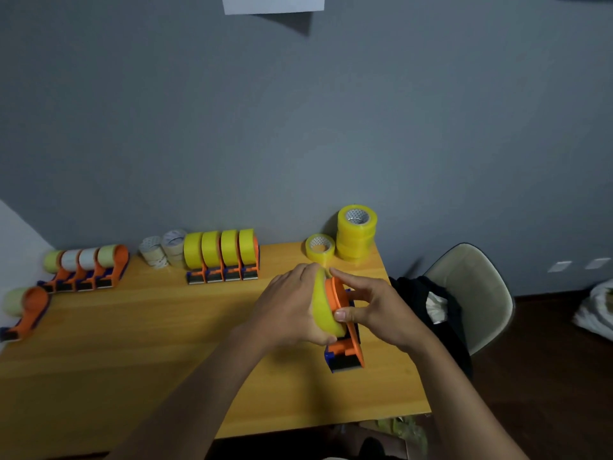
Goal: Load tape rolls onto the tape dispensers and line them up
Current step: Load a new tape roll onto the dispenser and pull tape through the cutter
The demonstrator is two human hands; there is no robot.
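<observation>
At the far left edge of the wooden table [132,327] lies a single orange dispenser [28,313] carrying a pale roll, and behind it a row of four orange dispensers [88,267] holds pale and white rolls. Next come two short stacks of whitish tape rolls [164,249], then a tight row of four dispensers loaded with yellow tape [220,255] against the grey wall [298,127]. Toward the centre-right, the left hand [288,307] cups a yellow tape roll [325,307] pressed against the hub of an orange and blue dispenser [345,330], which the right hand [371,310] grips, thumb on the roll's edge. Behind them sit a single yellow roll [320,248] and a stack of yellow rolls [356,232]. Right of the table, a beige chair [477,287] holds dark clothing [428,310].
</observation>
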